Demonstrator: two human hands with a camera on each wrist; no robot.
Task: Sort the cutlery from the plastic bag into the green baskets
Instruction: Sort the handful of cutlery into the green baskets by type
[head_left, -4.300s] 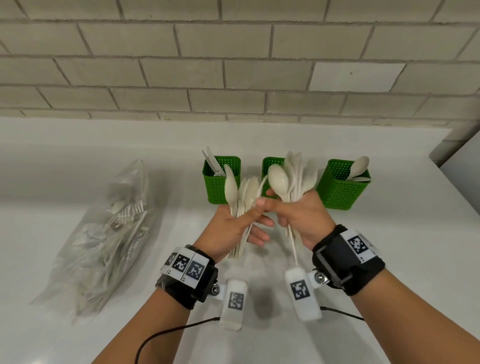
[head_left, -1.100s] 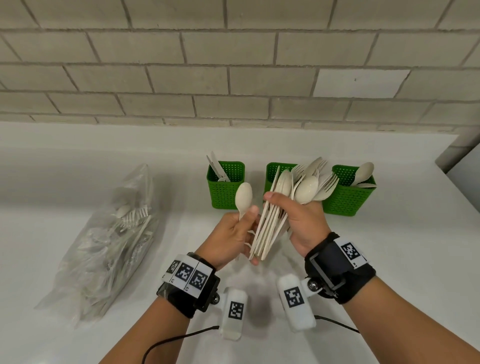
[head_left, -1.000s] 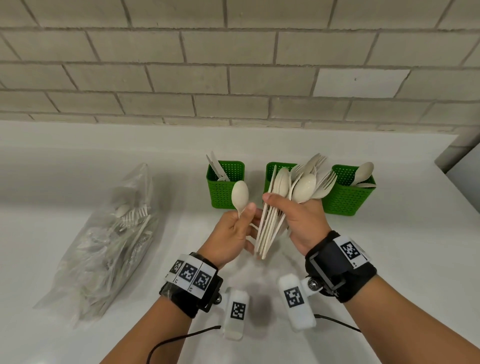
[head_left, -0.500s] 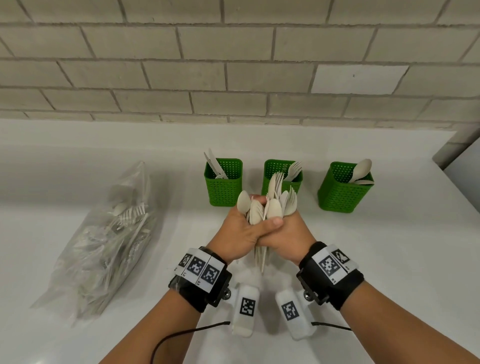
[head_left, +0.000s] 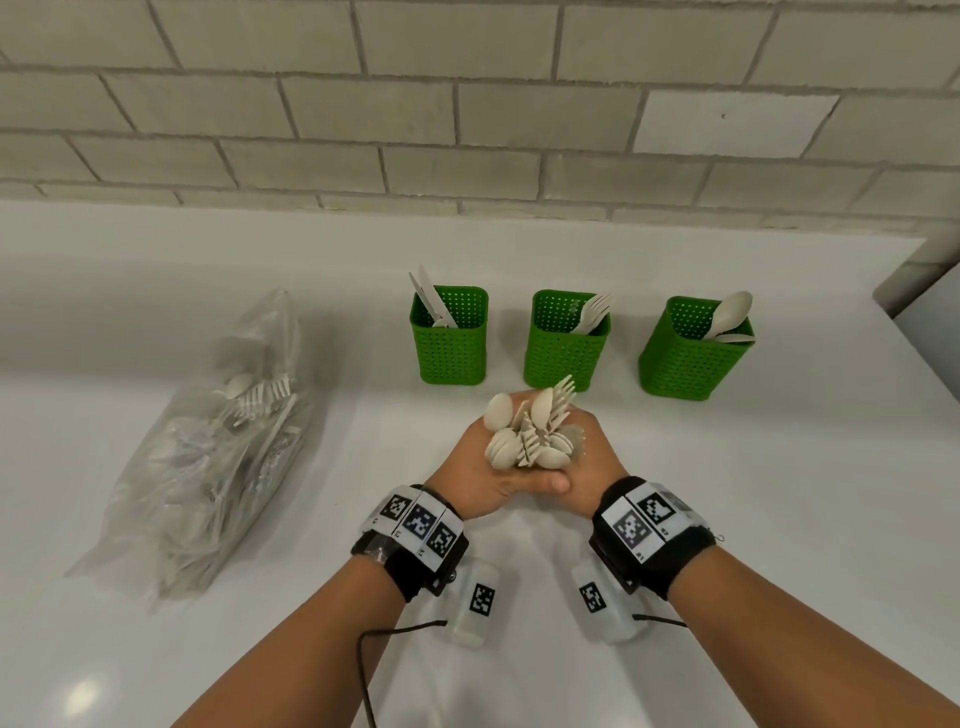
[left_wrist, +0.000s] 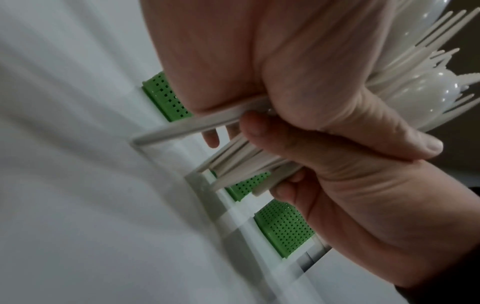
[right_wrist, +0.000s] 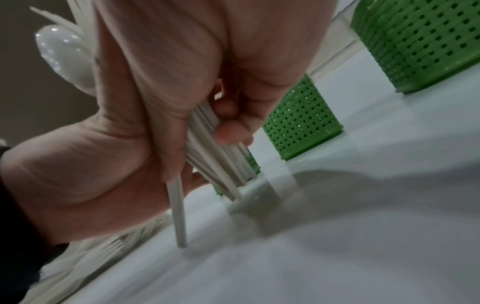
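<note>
Both hands wrap one upright bundle of cream plastic spoons and forks (head_left: 530, 431), just in front of the middle basket. My left hand (head_left: 475, 467) grips it from the left and my right hand (head_left: 592, 457) from the right. In the wrist views the handle ends (left_wrist: 233, 166) (right_wrist: 223, 174) point down, and one handle (right_wrist: 179, 216) touches the white counter. Three green baskets stand in a row behind: the left basket (head_left: 449, 353) holds knives, the middle basket (head_left: 563, 358) forks, the right basket (head_left: 691, 364) spoons. The clear plastic bag (head_left: 208, 447) with more cutlery lies to the left.
A white counter (head_left: 753, 519) runs back to a brick wall (head_left: 467, 130). Its right edge (head_left: 893, 332) lies beyond the spoon basket. A black cable (head_left: 374, 654) trails from my left wrist over the counter's near part.
My left hand brought its single spoon into the right hand's bundle. Both hands closed round the bundle, turned it upright and lowered it to the counter.
</note>
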